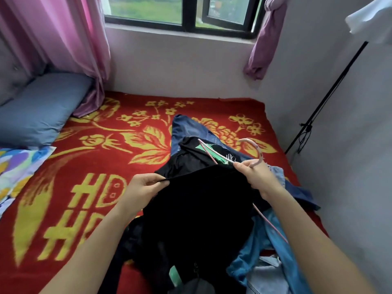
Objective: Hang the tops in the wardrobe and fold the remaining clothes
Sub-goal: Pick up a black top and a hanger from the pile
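Bottom of the frame, nearest you: a heap of clothes on the bed [95, 145], with a light blue denim piece [250, 262] at lower right. Over the heap you hold a black top [201, 209], raised at frame centre.

Your left hand [146, 184] pinches the top's upper edge, fingers curled on the cloth. Your right hand [255, 176] grips the pink hanger [251, 141] near the base of its hook and touches the same edge; whether it also pinches the cloth, cannot tell.

The hanger's one arm points up-left over a black printed garment [191, 153]; the other runs down past your right wrist. It looks not yet inside the top.

Step in hand, as judged: threading the hanger into the black top for hanging. Next move likely calls for opening the edge with the left hand and feeding in one hanger arm, then the other, keeping the hook outside.

Farther back: jeans [186, 128], still unfolded, then a blue pillow [42, 111] at left and the window [182, 15] at top. The wardrobe is out of view.
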Tool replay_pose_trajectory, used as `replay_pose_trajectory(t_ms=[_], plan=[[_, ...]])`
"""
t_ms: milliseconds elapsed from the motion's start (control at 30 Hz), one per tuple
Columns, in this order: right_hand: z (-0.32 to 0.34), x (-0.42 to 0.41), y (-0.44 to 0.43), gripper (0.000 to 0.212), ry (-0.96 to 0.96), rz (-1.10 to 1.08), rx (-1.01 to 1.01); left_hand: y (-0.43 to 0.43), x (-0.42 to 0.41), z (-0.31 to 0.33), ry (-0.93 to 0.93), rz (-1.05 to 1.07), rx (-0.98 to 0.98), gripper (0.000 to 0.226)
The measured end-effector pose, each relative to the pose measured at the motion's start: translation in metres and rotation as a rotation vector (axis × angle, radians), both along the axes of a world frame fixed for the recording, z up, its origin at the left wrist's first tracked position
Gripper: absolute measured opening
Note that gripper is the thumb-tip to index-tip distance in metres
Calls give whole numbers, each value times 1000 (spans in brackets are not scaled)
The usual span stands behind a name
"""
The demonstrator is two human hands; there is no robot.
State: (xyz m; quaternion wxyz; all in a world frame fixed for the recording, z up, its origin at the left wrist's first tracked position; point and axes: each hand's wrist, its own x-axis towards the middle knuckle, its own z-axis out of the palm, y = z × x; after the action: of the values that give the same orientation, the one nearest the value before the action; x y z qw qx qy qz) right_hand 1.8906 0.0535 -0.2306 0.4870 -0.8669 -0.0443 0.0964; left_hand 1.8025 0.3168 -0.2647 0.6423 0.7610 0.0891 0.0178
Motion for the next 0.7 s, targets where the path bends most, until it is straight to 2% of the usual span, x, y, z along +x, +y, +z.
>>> replay_pose_trajectory(t_ms=[167,300,333,433,533,700], plan=[[-17,-1,-21,40,46,52,-178,-32,10,-1,28,32,-175,19],[-20,-8,-27,14,-2,58,-231,-51,18,-6,27,60,-193,30],[-17,-10,-29,8,-30,64,-205,-54,20,-7,27,65,-188,31],[1,-18,-43,24,-125,69,-51,-58,26,-9,30,68,-141,33],[31,-24,-71,21,-198,72,73,-62,32,-11,21,59,-36,32],[56,-37,-118,17,-18,140,174,-64,32,-22,43,38,22,30]])
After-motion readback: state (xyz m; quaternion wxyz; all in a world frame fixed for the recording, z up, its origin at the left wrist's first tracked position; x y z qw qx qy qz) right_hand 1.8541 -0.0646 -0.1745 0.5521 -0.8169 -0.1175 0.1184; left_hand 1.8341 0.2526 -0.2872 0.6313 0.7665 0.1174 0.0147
